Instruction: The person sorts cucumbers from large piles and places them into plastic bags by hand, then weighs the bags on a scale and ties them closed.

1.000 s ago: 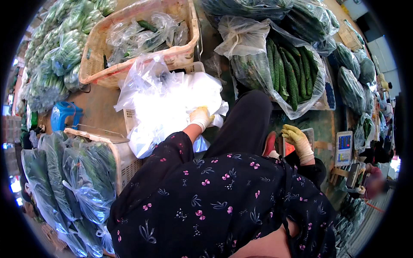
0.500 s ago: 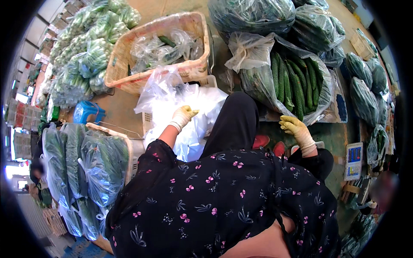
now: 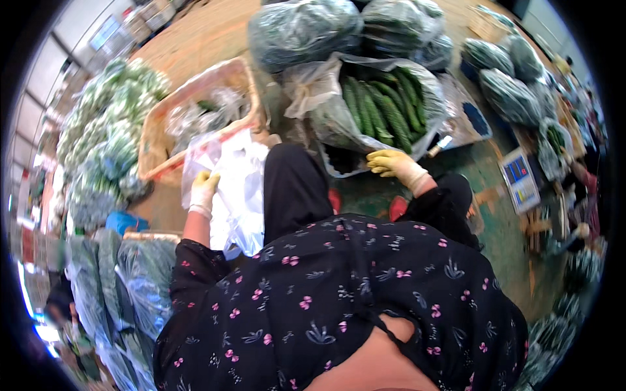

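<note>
I have the right hand [image 3: 395,164] just below the mouth of an open plastic bag [image 3: 330,107], and the cucumbers [image 3: 385,111] inside lie directly beyond its fingers. Their long axes run away from me, tilted a little so the near ends sit further right, while the fingers point left, roughly across them. This is the nearer hand by far. Its fingers are slightly bent and a little apart, with nothing visible in their grasp; I cannot tell whether they brush the bag's near edge.

My left hand [image 3: 205,189] is well to the left, on the white plastic bags [image 3: 241,189]. Its fingers are at the left side of the sheets, which spread to the right of them; I cannot tell whether they pinch the film or merely rest there. Both hands wear pale gloves.

Beyond the left fingers stands a crate [image 3: 154,135] with crumpled clear plastic inside. Nearer me and further left of them are long bagged vegetables [image 3: 147,267]. Past the cucumbers, furthest from the right fingers, sit full bags [image 3: 306,32], and well to the right of those fingers is a scale [image 3: 520,179].
</note>
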A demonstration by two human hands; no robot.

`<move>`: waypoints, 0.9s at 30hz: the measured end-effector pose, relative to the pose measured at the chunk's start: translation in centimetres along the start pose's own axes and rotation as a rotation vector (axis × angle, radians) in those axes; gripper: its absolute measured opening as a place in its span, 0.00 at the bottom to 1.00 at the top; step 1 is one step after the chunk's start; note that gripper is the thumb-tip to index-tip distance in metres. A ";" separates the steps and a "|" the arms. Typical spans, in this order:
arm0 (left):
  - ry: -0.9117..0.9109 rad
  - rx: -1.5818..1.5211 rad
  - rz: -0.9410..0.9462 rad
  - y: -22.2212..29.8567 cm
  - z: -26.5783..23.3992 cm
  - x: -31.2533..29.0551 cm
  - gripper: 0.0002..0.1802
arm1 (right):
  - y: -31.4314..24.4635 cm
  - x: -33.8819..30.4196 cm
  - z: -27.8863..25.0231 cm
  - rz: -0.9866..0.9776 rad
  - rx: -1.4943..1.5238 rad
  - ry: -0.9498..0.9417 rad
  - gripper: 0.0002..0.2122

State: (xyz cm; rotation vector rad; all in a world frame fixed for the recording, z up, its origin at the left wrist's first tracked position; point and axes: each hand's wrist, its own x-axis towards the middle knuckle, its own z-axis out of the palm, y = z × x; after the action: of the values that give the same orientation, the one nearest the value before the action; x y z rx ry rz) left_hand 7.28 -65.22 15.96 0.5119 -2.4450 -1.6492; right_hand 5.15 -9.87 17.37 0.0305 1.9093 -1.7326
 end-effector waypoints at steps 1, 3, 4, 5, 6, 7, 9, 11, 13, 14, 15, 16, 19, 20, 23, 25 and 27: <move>-0.018 -0.056 0.017 0.3 0.5 0.3 0.11 | 0.1 -0.3 -0.1 0.022 -0.012 0.003 0.18; -0.065 -0.288 0.019 1.8 1.9 1.1 0.11 | 0.2 -1.3 -0.5 0.061 -0.072 0.044 0.17; -0.112 -0.400 0.034 3.9 2.7 0.7 0.11 | 0.3 -1.7 -0.6 0.057 -0.073 0.041 0.18; -0.129 -0.422 0.067 5.9 3.5 0.4 0.11 | 0.7 -1.9 -0.7 0.015 -0.049 0.065 0.19; -0.141 -0.441 0.103 7.6 4.1 0.2 0.11 | 0.8 -2.0 -0.7 0.016 -0.051 0.065 0.19; -0.132 -0.456 0.115 8.3 4.5 0.5 0.11 | 1.0 -2.1 -0.8 0.018 -0.053 0.064 0.19; -0.104 -0.482 0.134 9.2 4.9 0.7 0.11 | 0.8 -2.1 -0.7 0.027 -0.099 0.060 0.19; -0.062 -0.223 0.160 6.8 4.0 1.8 0.11 | 1.1 -1.7 -0.3 0.035 -0.110 0.037 0.18; -0.058 0.013 0.154 5.8 4.2 1.8 0.12 | 1.4 -1.6 -0.5 0.052 -0.124 0.047 0.18; -0.045 0.007 0.159 5.2 4.4 1.8 0.13 | 1.5 -1.5 -0.6 0.045 -0.161 0.049 0.18; -0.036 0.002 0.160 4.6 4.8 1.6 0.13 | 1.8 -1.4 -0.8 0.045 -0.196 0.051 0.18; -0.016 0.002 0.156 3.5 4.7 1.2 0.13 | 1.6 -1.4 -0.4 0.043 -0.231 0.040 0.19; -0.074 0.110 0.079 -0.3 5.0 1.2 0.11 | 1.8 -1.5 -0.4 0.028 -0.312 0.025 0.19; -0.108 0.095 0.049 -1.2 5.3 1.0 0.11 | 2.0 -1.3 -0.4 0.027 -0.318 0.019 0.19; -0.153 0.214 0.029 -5.3 6.3 0.7 0.08 | 3.7 0.2 -0.7 0.067 -0.324 0.020 0.19; -0.183 0.268 0.000 -8.0 7.0 -0.1 0.09 | 4.0 0.8 -0.3 0.102 -0.360 -0.004 0.19; -0.199 0.270 -0.038 -9.0 9.1 -2.1 0.09 | 4.5 1.1 -0.1 0.016 -0.556 -0.002 0.20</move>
State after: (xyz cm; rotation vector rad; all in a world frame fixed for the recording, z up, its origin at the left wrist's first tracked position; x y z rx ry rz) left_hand 8.18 -59.56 4.29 0.4495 -2.8422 -1.4526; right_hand 5.86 -9.43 12.86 -0.1615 2.3125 -1.1377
